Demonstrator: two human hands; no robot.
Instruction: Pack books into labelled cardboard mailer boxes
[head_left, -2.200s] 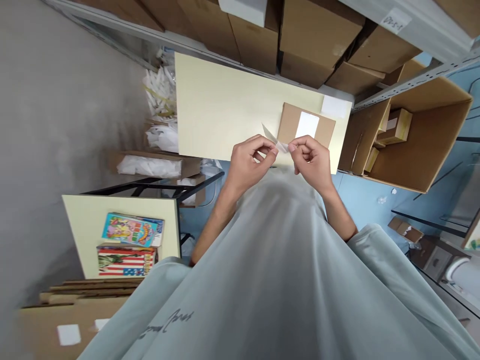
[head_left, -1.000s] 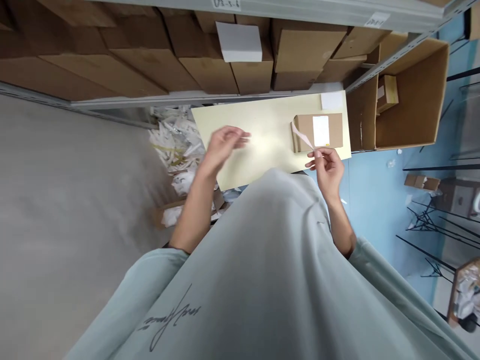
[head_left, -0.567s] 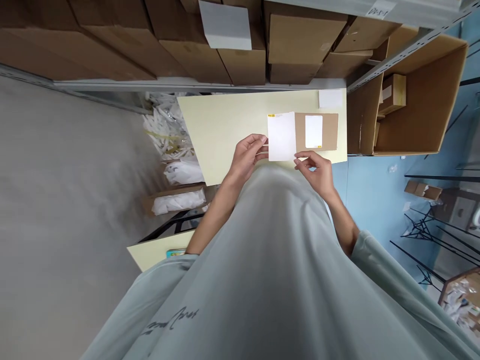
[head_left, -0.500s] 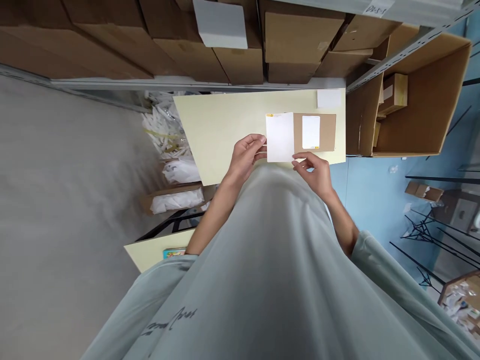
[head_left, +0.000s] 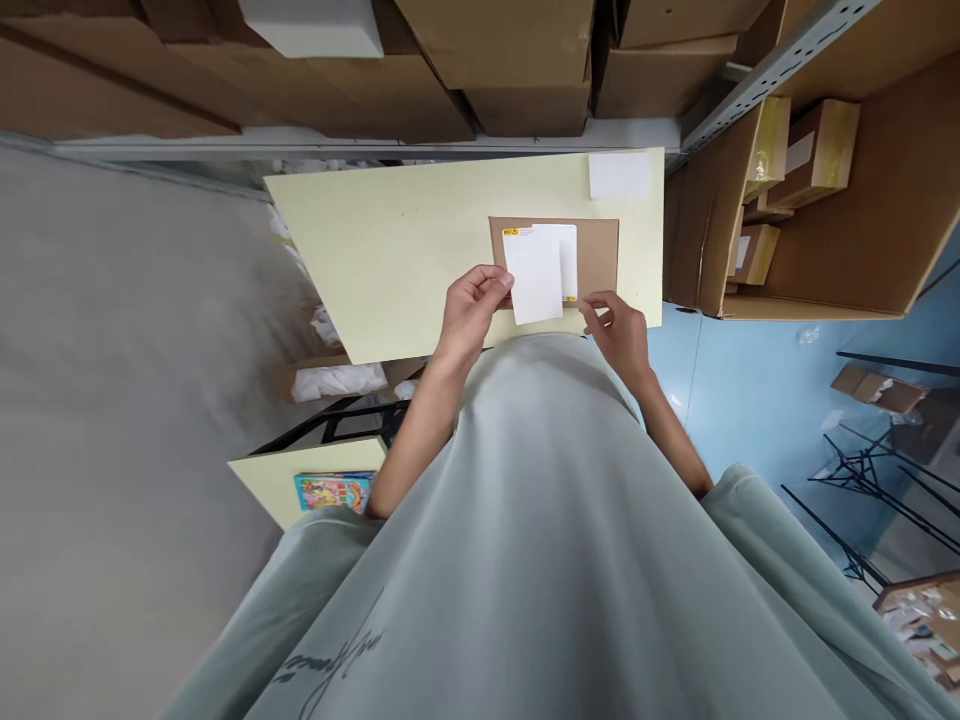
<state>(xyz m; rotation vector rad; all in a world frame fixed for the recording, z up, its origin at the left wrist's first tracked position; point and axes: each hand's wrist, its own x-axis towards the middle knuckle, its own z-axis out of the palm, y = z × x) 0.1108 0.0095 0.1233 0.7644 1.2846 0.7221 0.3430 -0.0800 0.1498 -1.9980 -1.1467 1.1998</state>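
Head view. The left hand [head_left: 466, 308] is pinching the left edge of a white sheet [head_left: 534, 280] between thumb and fingertips, and is holding it flat just above a flat brown box [head_left: 600, 250]. The sheet is covering most of a white label [head_left: 571, 262] on the box lid, whose right strip is showing at the sheet's 3 o'clock side. The right hand [head_left: 619, 330] is lying at 4 o'clock of the sheet with its fingers curled and its tips at the near edge of the box; whether it is gripping anything cannot be told.

The box is resting on a pale yellow table [head_left: 397, 240], towards the table's right end. A small white pad [head_left: 619, 175] is lying at 1 o'clock of the box, near the table's far corner. Brown shelf cartons [head_left: 495, 40] are standing at 12 o'clock, beyond the table. An open carton [head_left: 885, 200] is lying on its side at 3 o'clock and is holding small packages [head_left: 814, 150]. A second table [head_left: 262, 480] is standing at 7 o'clock and is bearing a colourful book [head_left: 334, 491]. A pale green shirt [head_left: 540, 560] is filling the lower half of the view.
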